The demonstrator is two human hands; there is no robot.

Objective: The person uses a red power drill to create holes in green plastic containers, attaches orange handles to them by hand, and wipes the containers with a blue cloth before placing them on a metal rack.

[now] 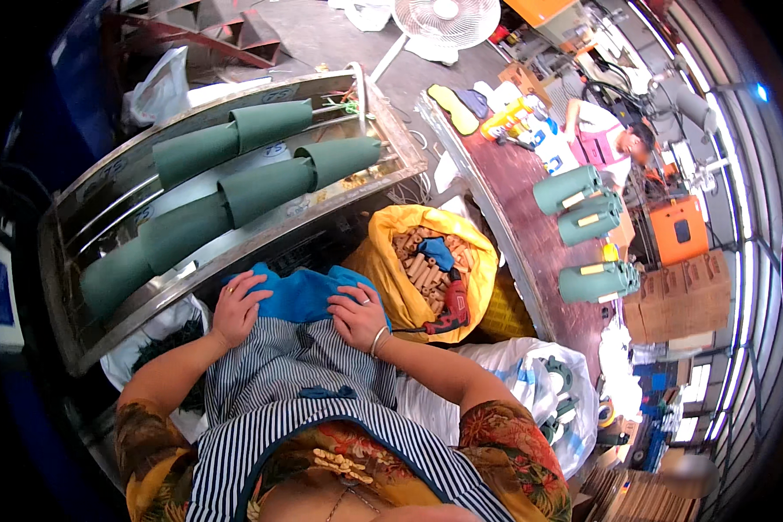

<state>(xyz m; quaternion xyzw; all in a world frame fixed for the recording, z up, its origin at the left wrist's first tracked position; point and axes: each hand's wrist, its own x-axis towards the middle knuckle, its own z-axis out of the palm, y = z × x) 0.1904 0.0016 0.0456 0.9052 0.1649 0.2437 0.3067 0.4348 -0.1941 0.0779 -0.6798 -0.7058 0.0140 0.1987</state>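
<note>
My left hand (239,307) lies on the blue cloth (297,296) at the lower part of my striped apron (274,361), fingers stretched toward the middle. On the other side of the same cloth rests my right hand (357,315), its fingers laid across the fabric and a bracelet at the wrist. I see nothing held in either hand. Right beside my right hand stands a yellow sack (383,287) of small tan tubes (426,277). A red and black power tool (451,313) sits at the sack's near rim.
Ahead, a metal-edged trough (183,277) carries dark green tapered sleeves (265,190) on rods. To the right, a long table (531,209) holds more green parts (590,217). A person (602,130) stands behind it. A fan (446,19) and a white plastic bag (487,365) are nearby.
</note>
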